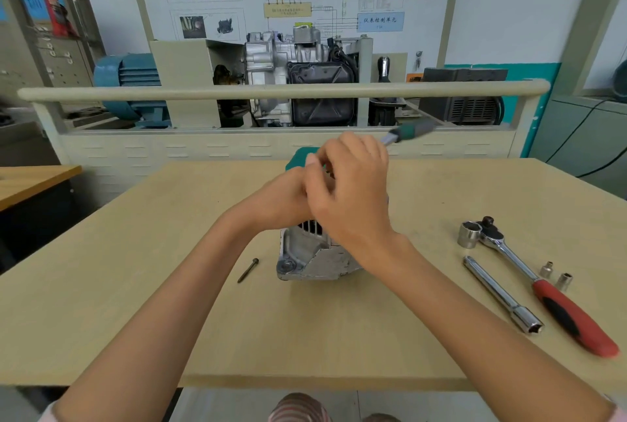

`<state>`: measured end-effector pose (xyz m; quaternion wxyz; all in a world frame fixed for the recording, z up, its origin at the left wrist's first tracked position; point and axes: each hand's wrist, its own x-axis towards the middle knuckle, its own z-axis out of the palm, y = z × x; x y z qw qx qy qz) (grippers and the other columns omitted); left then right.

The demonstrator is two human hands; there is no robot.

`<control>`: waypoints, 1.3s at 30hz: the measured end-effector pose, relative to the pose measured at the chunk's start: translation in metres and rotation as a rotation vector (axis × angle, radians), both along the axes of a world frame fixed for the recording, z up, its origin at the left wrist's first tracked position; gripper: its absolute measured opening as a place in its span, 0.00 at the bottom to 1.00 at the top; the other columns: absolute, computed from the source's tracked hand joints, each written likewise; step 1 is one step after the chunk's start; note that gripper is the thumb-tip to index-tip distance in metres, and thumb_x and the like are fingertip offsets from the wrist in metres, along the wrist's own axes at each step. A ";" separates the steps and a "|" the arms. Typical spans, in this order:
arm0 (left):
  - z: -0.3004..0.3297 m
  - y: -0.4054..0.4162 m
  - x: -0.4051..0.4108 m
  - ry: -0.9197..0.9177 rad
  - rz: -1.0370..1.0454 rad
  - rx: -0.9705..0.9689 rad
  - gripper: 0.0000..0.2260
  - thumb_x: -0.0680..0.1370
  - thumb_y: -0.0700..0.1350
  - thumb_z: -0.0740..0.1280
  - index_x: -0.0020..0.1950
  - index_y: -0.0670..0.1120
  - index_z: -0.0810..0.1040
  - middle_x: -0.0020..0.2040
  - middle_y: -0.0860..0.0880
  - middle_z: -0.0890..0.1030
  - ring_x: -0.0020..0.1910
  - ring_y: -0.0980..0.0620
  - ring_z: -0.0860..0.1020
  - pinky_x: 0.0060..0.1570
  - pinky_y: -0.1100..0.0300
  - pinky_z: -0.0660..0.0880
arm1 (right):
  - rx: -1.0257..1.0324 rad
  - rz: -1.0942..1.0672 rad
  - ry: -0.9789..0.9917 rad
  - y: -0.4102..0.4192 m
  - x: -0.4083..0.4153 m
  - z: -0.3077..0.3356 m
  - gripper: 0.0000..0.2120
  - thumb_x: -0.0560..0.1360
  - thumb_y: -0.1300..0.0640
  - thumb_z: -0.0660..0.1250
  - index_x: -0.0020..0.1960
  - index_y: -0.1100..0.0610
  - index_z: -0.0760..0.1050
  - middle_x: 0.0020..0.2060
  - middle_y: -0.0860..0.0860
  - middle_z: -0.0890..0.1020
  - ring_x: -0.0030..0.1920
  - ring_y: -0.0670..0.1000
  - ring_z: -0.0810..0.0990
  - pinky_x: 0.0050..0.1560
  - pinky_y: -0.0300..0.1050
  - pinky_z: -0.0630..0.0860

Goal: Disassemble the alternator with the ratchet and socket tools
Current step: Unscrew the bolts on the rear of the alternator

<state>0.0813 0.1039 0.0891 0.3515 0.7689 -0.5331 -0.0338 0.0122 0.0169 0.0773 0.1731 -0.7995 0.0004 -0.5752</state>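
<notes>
Right hand (349,184) curls round a green-handled ratchet (409,132), its handle poking out beyond the knuckles, blurred. Left hand (281,197) sits just beside it atop the alternator (307,253); its fingers are hidden, so I cannot tell its grip. The alternator stands mid-worktop (135,303). A loose bolt (248,270) lies left of it. Off right: a red-handled ratchet (543,286), an extension bar (502,294), two small sockets (556,275).
</notes>
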 end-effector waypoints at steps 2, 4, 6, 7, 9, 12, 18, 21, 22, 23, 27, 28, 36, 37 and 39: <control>0.000 0.001 0.001 0.039 -0.041 -0.006 0.03 0.74 0.36 0.67 0.44 0.41 0.80 0.42 0.45 0.82 0.42 0.46 0.78 0.46 0.54 0.77 | 0.150 0.330 -0.054 -0.004 0.001 0.004 0.15 0.72 0.53 0.54 0.29 0.58 0.67 0.27 0.50 0.69 0.34 0.49 0.67 0.44 0.47 0.66; 0.000 0.001 0.000 0.083 -0.092 -0.024 0.04 0.74 0.37 0.69 0.44 0.45 0.83 0.40 0.51 0.82 0.37 0.53 0.76 0.42 0.64 0.74 | 0.426 0.636 -0.028 -0.010 0.001 0.009 0.18 0.71 0.52 0.55 0.25 0.59 0.67 0.24 0.49 0.70 0.31 0.48 0.69 0.45 0.45 0.68; 0.000 -0.001 -0.001 0.070 -0.122 -0.039 0.05 0.75 0.39 0.69 0.47 0.40 0.84 0.42 0.42 0.82 0.37 0.49 0.75 0.42 0.59 0.73 | 0.678 0.831 0.021 -0.015 0.002 0.013 0.19 0.72 0.53 0.55 0.23 0.57 0.67 0.22 0.48 0.70 0.32 0.49 0.70 0.45 0.42 0.70; 0.000 -0.001 -0.001 0.073 -0.129 -0.051 0.06 0.75 0.39 0.69 0.48 0.39 0.84 0.42 0.40 0.82 0.38 0.47 0.76 0.43 0.57 0.73 | 0.724 0.857 0.032 -0.017 0.003 0.014 0.20 0.73 0.54 0.54 0.23 0.57 0.67 0.22 0.48 0.70 0.32 0.49 0.70 0.45 0.40 0.71; 0.000 -0.001 0.000 0.100 -0.105 -0.066 0.04 0.74 0.38 0.70 0.44 0.45 0.85 0.40 0.48 0.83 0.38 0.51 0.78 0.43 0.60 0.75 | 0.616 0.768 0.010 -0.014 0.002 0.012 0.19 0.73 0.54 0.54 0.25 0.57 0.67 0.24 0.48 0.70 0.33 0.48 0.70 0.43 0.38 0.70; -0.003 -0.001 0.002 0.091 -0.014 -0.074 0.14 0.72 0.32 0.67 0.34 0.50 0.81 0.29 0.59 0.78 0.29 0.63 0.73 0.33 0.72 0.69 | 0.098 0.238 -0.015 -0.008 0.000 -0.002 0.12 0.72 0.55 0.55 0.32 0.59 0.70 0.31 0.51 0.71 0.37 0.50 0.69 0.43 0.42 0.67; 0.000 -0.002 0.003 0.041 0.044 0.007 0.18 0.72 0.29 0.60 0.27 0.49 0.72 0.23 0.58 0.73 0.25 0.62 0.68 0.28 0.71 0.65 | -0.085 -0.356 0.078 0.001 -0.001 -0.010 0.13 0.70 0.51 0.58 0.40 0.61 0.74 0.38 0.55 0.74 0.42 0.56 0.71 0.51 0.50 0.65; 0.004 0.001 0.002 0.108 -0.058 0.022 0.12 0.73 0.33 0.65 0.36 0.48 0.79 0.31 0.57 0.76 0.31 0.62 0.71 0.34 0.70 0.69 | 0.070 0.134 -0.018 -0.005 -0.001 0.000 0.10 0.69 0.53 0.56 0.33 0.57 0.69 0.31 0.52 0.71 0.37 0.51 0.69 0.45 0.45 0.65; 0.004 0.001 0.002 0.134 -0.081 0.012 0.12 0.74 0.35 0.67 0.38 0.51 0.81 0.31 0.58 0.77 0.32 0.62 0.72 0.36 0.71 0.69 | 0.172 0.322 -0.026 -0.009 0.000 0.004 0.10 0.69 0.54 0.56 0.31 0.57 0.67 0.29 0.53 0.70 0.35 0.50 0.68 0.42 0.44 0.65; 0.003 0.001 0.001 0.150 -0.104 0.004 0.10 0.74 0.37 0.69 0.40 0.53 0.83 0.32 0.58 0.78 0.32 0.63 0.73 0.37 0.71 0.69 | 0.323 0.515 -0.014 -0.013 0.001 0.008 0.11 0.69 0.56 0.57 0.29 0.56 0.66 0.27 0.53 0.69 0.33 0.49 0.68 0.40 0.44 0.66; 0.002 -0.001 0.001 0.179 -0.137 -0.040 0.05 0.74 0.41 0.70 0.47 0.50 0.84 0.36 0.58 0.81 0.34 0.62 0.74 0.38 0.72 0.69 | 0.851 1.056 0.065 -0.023 0.005 0.019 0.19 0.70 0.57 0.54 0.20 0.55 0.65 0.21 0.51 0.68 0.30 0.49 0.69 0.47 0.40 0.73; 0.001 0.000 0.000 0.185 -0.134 -0.056 0.06 0.74 0.40 0.70 0.46 0.50 0.83 0.35 0.58 0.82 0.34 0.63 0.75 0.38 0.72 0.70 | 0.844 1.064 0.060 -0.023 0.005 0.019 0.19 0.70 0.57 0.54 0.20 0.54 0.66 0.21 0.50 0.68 0.31 0.49 0.69 0.48 0.40 0.74; 0.001 -0.003 0.003 0.042 0.081 -0.037 0.23 0.72 0.29 0.63 0.26 0.55 0.74 0.23 0.58 0.74 0.25 0.64 0.70 0.28 0.73 0.66 | -0.113 -0.392 0.070 -0.005 0.005 -0.009 0.13 0.69 0.52 0.56 0.38 0.60 0.73 0.36 0.54 0.74 0.40 0.54 0.70 0.48 0.48 0.67; 0.002 -0.003 0.004 0.053 0.078 -0.024 0.24 0.72 0.29 0.62 0.23 0.55 0.74 0.22 0.59 0.74 0.24 0.64 0.70 0.28 0.73 0.66 | -0.107 -0.384 0.060 -0.004 0.004 -0.008 0.13 0.69 0.52 0.56 0.38 0.60 0.73 0.35 0.54 0.74 0.40 0.55 0.70 0.48 0.48 0.66; 0.002 -0.002 0.003 0.061 0.048 -0.004 0.23 0.72 0.30 0.63 0.26 0.56 0.76 0.25 0.58 0.75 0.27 0.63 0.71 0.31 0.68 0.68 | -0.067 -0.180 0.005 -0.004 0.004 -0.005 0.11 0.69 0.53 0.56 0.35 0.59 0.71 0.33 0.52 0.72 0.38 0.53 0.69 0.46 0.45 0.64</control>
